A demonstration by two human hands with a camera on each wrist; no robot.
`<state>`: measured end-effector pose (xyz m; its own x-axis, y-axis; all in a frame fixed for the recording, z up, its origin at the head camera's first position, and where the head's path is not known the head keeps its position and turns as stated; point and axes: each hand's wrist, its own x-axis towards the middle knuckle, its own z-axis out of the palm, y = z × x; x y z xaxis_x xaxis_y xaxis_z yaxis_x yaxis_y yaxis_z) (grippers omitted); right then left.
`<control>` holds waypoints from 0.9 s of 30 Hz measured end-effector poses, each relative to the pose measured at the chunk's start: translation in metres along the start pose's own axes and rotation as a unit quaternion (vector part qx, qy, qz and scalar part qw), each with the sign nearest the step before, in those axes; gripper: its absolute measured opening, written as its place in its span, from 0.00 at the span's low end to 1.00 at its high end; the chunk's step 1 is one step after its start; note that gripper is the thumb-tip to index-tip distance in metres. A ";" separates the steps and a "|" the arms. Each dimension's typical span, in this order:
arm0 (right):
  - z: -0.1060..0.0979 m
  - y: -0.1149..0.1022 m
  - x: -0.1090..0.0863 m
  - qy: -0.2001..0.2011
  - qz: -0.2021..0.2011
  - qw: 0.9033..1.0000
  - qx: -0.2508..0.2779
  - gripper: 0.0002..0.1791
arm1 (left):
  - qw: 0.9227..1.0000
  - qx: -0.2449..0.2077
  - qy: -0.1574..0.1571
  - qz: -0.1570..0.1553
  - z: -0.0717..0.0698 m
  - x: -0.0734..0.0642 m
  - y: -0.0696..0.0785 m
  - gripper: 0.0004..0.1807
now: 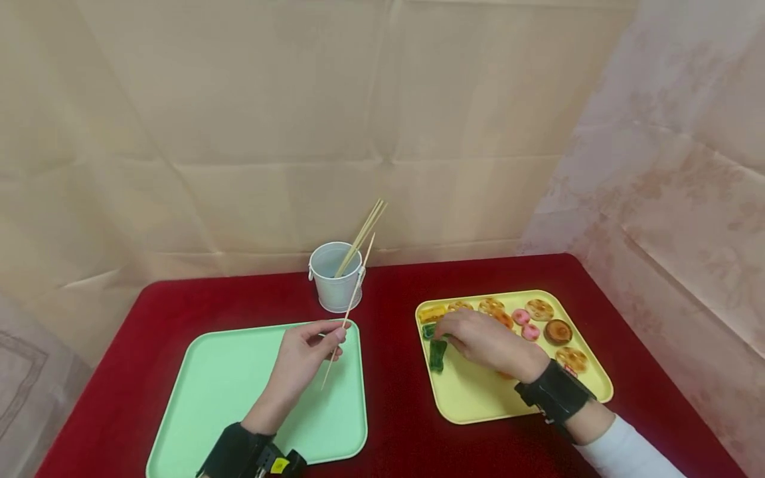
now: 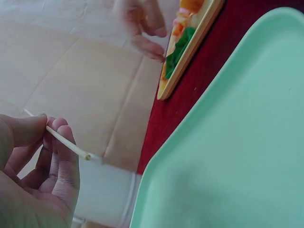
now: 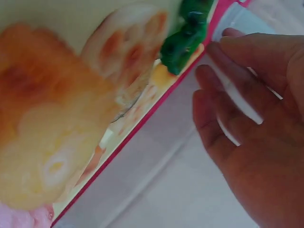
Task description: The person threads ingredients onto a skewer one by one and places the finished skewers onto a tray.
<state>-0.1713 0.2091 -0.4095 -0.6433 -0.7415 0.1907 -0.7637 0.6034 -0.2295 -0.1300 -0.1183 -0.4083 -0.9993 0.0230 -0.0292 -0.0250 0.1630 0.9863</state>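
Note:
My left hand [image 1: 301, 358] pinches a thin wooden skewer [image 1: 360, 282] between thumb and fingers. The skewer slants upward over the right side of a mint-green tray [image 1: 233, 372], and its blunt end [image 2: 85, 156] shows in the left wrist view. Over the left part of a yellow tray [image 1: 472, 401], my right hand [image 1: 487, 338] reaches down beside dark green pieces [image 1: 437, 356] that look like green pepper. Loosely bent, its fingers [image 3: 209, 114] hold nothing visible in the right wrist view. From the head, the fingertips are partly hidden, so contact with the green pieces cannot be told.
Behind the mint tray stands a small white bucket [image 1: 335, 290] holding several skewers [image 1: 372, 219]. Also on the yellow tray are a yellow piece [image 1: 431, 313], pink balls [image 1: 529, 332], a round brown piece [image 1: 558, 332] and browned slices [image 1: 571, 359]. A red cloth [image 1: 391, 398] covers the table.

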 end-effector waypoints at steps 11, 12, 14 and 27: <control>0.019 0.008 0.005 0.013 -0.112 0.992 -0.057 0.11 | 1.000 0.007 0.010 -0.025 -0.014 0.002 -0.008 0.11; 0.020 0.008 0.005 0.011 -0.110 0.992 -0.062 0.11 | 1.000 0.006 0.009 -0.025 -0.014 0.001 -0.009 0.12; 0.019 0.008 0.004 0.007 -0.103 0.992 -0.069 0.10 | 1.000 0.008 0.010 -0.026 -0.014 0.001 -0.010 0.12; 0.018 0.011 -0.002 -0.004 -0.083 0.995 -0.048 0.08 | 1.000 0.012 0.011 -0.026 -0.012 -0.004 -0.013 0.11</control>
<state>-0.1771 0.2119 -0.4296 -0.5074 -0.8355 0.2108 -0.8615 0.4973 -0.1026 -0.1261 -0.1327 -0.4189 -0.9971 -0.0072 -0.0763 -0.0763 0.1868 0.9794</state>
